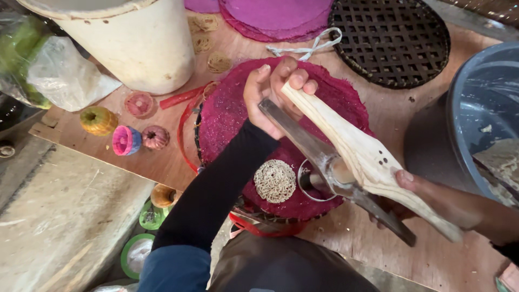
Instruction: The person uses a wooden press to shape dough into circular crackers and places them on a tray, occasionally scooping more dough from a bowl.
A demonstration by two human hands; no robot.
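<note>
the left hand (pixel 273 92) is closed around the far ends of a noodle press (pixel 346 162), gripping its pale wooden handle and metal bar together, while the right hand (pixel 411 192) clasps the near end from below. the press's metal cylinder hangs just above a magenta woven mat (pixel 227 108), right beside a round nest of pale noodles (pixel 275 181) lying on the mat. a white bucket (pixel 135 43) and a dark lattice tray (pixel 394 38) stand further off on the wooden board (pixel 378 108).
</note>
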